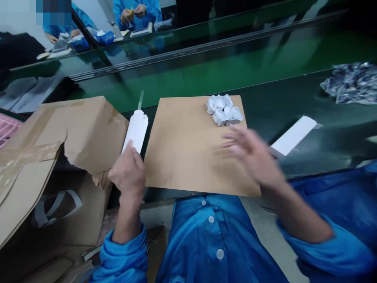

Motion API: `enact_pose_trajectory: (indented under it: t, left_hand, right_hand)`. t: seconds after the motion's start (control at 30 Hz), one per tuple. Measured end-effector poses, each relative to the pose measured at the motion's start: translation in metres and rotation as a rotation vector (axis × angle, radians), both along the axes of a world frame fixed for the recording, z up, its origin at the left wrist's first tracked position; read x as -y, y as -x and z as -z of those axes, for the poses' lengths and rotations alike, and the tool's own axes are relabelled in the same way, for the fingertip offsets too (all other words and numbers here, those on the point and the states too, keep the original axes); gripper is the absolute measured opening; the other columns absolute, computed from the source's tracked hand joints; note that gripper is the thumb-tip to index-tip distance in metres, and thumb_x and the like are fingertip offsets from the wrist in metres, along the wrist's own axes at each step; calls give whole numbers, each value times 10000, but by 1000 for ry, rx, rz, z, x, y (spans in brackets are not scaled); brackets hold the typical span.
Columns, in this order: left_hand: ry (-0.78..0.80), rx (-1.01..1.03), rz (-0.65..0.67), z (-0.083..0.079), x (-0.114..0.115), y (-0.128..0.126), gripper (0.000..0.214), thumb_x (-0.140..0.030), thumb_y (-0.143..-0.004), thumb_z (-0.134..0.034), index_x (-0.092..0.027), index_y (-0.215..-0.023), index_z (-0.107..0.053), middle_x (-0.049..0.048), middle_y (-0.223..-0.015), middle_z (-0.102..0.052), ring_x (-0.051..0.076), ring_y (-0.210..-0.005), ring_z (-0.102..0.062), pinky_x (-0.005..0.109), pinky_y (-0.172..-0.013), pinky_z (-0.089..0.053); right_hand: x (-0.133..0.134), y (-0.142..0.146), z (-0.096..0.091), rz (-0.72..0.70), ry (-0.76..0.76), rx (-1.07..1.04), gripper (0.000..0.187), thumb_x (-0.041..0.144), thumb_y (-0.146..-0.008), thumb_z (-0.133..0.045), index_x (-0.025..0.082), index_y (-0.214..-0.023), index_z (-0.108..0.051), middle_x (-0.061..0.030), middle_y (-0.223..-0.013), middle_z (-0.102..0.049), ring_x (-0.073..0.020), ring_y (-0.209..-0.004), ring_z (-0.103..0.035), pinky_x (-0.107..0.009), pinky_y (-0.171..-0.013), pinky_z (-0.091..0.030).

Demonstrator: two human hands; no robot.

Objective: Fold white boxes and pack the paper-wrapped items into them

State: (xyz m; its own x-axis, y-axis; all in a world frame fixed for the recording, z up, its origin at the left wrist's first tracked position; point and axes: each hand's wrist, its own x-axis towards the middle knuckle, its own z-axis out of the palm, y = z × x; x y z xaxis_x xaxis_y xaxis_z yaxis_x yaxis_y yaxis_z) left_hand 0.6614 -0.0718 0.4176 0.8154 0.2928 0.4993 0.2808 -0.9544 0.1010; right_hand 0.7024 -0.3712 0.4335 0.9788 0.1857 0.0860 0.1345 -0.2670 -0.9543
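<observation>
My left hand (128, 169) is closed at the lower end of several flat white cartons (136, 127), which lie together left of a brown cardboard sheet (188, 145). How many of them the fingers pinch is hidden. My right hand (250, 151) is above the right part of the sheet, smeared by motion, with its fingers stretched out and nothing seen in them. Just beyond its fingertips, several small bundles wrapped in white paper (225, 110) sit on the sheet's far right corner. A long white box (294, 135) lies on the dark bench to the right of that hand.
A large torn cardboard box (88, 133) stands at the left, with a white strip (55, 208) inside. Crumpled silvery plastic bags (352, 82) lie at the far right. Behind the bench runs a green conveyor belt (206, 74). Co-workers in blue sleeves (138, 13) sit across it.
</observation>
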Motion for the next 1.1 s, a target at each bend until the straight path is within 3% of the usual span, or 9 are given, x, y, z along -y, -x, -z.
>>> enact_pose_trajectory:
  t: [0.1, 0.17, 0.27, 0.37, 0.47, 0.53, 0.6, 0.8, 1.1]
  left_hand:
    - [28, 54, 427, 6, 55, 30, 349, -383, -954, -496, -182, -1158, -695, 113, -1050, -761, 240, -935, -731, 351, -798, -580]
    - [132, 100, 709, 2, 73, 49, 423, -400, -901, -614, -206, -1277, -619, 92, -1202, -720, 240, -1111, -682, 367, -925, -567]
    - [588, 331, 570, -17, 61, 58, 653, -409, -857, -681, -238, -1443, -450, 116, -1437, -554, 274, -1345, -515, 444, -1025, -522]
    - [988, 6, 531, -29, 38, 42, 471, -456, -805, -726, -223, -1207, -649, 89, -1180, -707, 259, -1068, -689, 383, -824, -612]
    - [1180, -182, 418, -20, 35, 25, 246, -395, -780, -758, -201, -928, -733, 5, -747, -720, 149, -595, -668, 269, -548, -580]
    - [1340, -125, 363, -10, 39, 19, 251, -384, -786, -750, -196, -951, -727, 0, -743, -715, 132, -544, -637, 254, -487, -559]
    - [1456, -197, 412, -6, 39, 18, 304, -380, -782, -751, -196, -1021, -714, 20, -814, -733, 143, -570, -654, 266, -485, -574]
    - [1409, -563, 635, -14, 27, 16, 317, -341, -760, -759, -196, -1039, -720, -2, -591, -675, 159, -462, -646, 263, -446, -566]
    - [1114, -259, 551, -11, 41, 7, 65, -197, -742, -693, -206, -778, -746, 13, -768, -747, 140, -664, -687, 223, -541, -556]
  right_hand:
    - [-77, 14, 10, -160, -317, -140, 529, 467, -882, -599, 217, -1325, -453, -124, -1256, -618, -226, -990, -652, -383, -812, -568]
    - [-84, 4, 9, -140, -305, -135, 351, 388, -906, -551, 165, -1176, -526, -98, -1094, -661, -198, -911, -635, -331, -758, -542]
    - [-45, -17, -5, -471, -70, -81, 184, 318, -876, -596, 152, -953, -584, -33, -920, -650, -157, -805, -597, -259, -677, -485]
    - [-10, -21, -24, -903, 231, 7, 166, 318, -905, -590, 164, -960, -619, -18, -891, -667, -145, -758, -601, -240, -650, -459]
    - [-7, 1, -29, -678, 596, 241, 469, 386, -907, -622, 171, -1314, -533, -111, -1127, -679, -245, -935, -644, -341, -768, -500]
    - [-13, 20, -24, -460, 798, 451, 741, 438, -864, -681, 120, -1466, -387, -194, -1241, -629, -331, -1058, -615, -438, -847, -499]
    - [-17, 31, -17, -432, 891, 609, 784, 432, -870, -673, 57, -1481, -356, -231, -1250, -614, -356, -1077, -600, -472, -864, -497]
    - [-4, 21, -12, -609, 752, 778, 648, 419, -936, -557, 28, -1431, -409, -222, -1320, -595, -317, -1148, -580, -465, -956, -477]
    - [-4, 23, -10, -485, 825, 772, 382, 136, -984, -359, 92, -1296, -574, -179, -1228, -675, -291, -1132, -642, -475, -954, -529]
